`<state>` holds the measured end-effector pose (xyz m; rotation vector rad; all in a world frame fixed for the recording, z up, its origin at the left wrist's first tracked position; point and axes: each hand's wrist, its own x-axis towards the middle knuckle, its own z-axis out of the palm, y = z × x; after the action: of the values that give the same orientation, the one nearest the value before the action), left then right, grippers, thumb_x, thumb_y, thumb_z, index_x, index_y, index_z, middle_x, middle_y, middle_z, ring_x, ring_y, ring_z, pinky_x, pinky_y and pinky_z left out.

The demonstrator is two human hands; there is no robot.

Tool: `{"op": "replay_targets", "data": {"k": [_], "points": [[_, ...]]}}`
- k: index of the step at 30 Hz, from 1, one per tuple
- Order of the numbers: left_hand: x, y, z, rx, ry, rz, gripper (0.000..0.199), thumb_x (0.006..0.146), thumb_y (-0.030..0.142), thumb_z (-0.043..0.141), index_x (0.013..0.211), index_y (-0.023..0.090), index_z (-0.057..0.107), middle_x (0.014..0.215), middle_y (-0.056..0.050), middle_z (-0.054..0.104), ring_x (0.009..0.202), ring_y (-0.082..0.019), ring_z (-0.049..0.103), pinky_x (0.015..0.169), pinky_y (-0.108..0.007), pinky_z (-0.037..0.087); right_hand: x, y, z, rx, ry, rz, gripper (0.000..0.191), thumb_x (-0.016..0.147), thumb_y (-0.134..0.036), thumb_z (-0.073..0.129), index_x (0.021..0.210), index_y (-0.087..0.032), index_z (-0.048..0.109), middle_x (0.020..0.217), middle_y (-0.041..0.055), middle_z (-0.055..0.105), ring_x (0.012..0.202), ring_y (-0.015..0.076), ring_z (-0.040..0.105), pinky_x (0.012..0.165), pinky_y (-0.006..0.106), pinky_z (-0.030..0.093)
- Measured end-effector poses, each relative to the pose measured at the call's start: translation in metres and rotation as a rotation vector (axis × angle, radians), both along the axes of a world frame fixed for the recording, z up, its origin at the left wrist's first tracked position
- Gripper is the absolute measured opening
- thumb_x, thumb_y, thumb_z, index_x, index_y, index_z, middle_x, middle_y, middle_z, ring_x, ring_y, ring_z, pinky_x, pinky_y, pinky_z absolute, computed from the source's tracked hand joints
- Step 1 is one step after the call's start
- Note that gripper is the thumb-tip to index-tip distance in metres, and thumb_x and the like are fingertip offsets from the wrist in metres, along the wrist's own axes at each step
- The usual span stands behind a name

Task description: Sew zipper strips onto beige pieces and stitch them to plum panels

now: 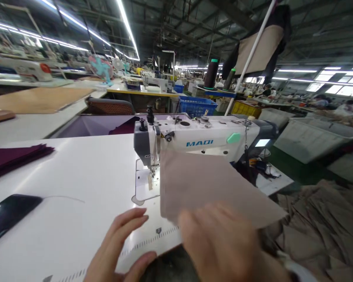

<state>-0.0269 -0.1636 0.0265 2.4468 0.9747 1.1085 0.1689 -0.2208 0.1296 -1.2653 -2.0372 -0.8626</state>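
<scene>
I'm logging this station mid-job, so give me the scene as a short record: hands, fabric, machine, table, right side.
left hand: open, holding nothing, by the white table's near edge
right hand: motion-blurred, at the taupe fabric's near edge; grip unclear
fabric: in front of the sewing machine's body
machine: marked MAQI; screen lit
table: dark phone and maroon fabric at left
right side: crumpled taupe cloth pile

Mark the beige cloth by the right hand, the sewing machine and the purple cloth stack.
Beige cloth (204, 182), head view: middle of the panel.
Sewing machine (197, 133), head view: white body above lettering.
Purple cloth stack (13, 159), head view: top surface.
</scene>
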Motion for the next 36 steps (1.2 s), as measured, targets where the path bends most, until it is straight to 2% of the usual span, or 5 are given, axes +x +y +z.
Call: {"op": "replay_targets", "data": {"k": [4,7,14,23,36], "points": [[0.005,0.002,-0.010,0.045,0.133,-0.037,0.046,0.083,0.041,0.053,0.123,0.022,0.039,0.119,-0.011,0.053,0.106,-0.023,0.055,0.086,-0.033,0.051,-0.022,0.028,-0.099,-0.528,-0.056,0.065,0.009,0.079,-0.009,0.046,0.085,-0.013,0.052,0.068,0.0040,0.055,0.058,0.0182,0.050,0.051,0.031,0.035],[0.015,0.007,-0.029,0.073,0.181,-0.086,0.041,0.088,0.038,0.045,0.123,0.018,0.038,0.105,-0.010,0.061,0.093,-0.022,0.062,0.079,-0.032,0.054,-0.019,0.038,-0.129,-0.767,0.149,0.066,0.010,0.084,-0.014,0.048,0.093,-0.016,0.051,0.079,0.0035,0.059,0.070,0.0175,0.055,0.059,0.029,0.039],[0.013,0.026,-0.042,-0.011,0.295,-0.125,0.018,0.085,0.014,0.038,0.095,0.020,0.053,0.106,-0.008,0.063,0.099,-0.020,0.060,0.094,-0.046,0.043,0.018,0.024,-0.093,-1.102,0.386,-0.012,0.017,0.075,-0.016,0.064,0.088,-0.018,0.054,0.088,-0.0004,0.057,0.084,0.0164,0.052,0.073,0.028,0.040],[0.011,0.030,-0.027,-0.206,0.370,-0.144,0.034,0.093,0.024,0.027,0.086,0.018,0.059,0.115,-0.008,0.060,0.112,-0.018,0.053,0.105,-0.042,0.030,0.056,0.022,-0.091,-1.169,0.336,-0.098,0.013,0.078,-0.013,0.060,0.088,-0.020,0.060,0.092,0.0008,0.054,0.090,0.0177,0.048,0.077,0.028,0.036],[0.011,0.032,-0.030,-0.405,0.260,0.059,0.024,0.084,0.023,0.042,0.064,0.016,0.053,0.114,-0.013,0.050,0.095,-0.022,0.057,0.083,-0.036,0.050,0.060,0.067,-0.092,-1.279,0.077,-0.239,0.026,0.084,-0.031,0.054,0.062,-0.017,0.055,0.068,0.0016,0.061,0.071,0.0162,0.057,0.059,0.026,0.027]]}}
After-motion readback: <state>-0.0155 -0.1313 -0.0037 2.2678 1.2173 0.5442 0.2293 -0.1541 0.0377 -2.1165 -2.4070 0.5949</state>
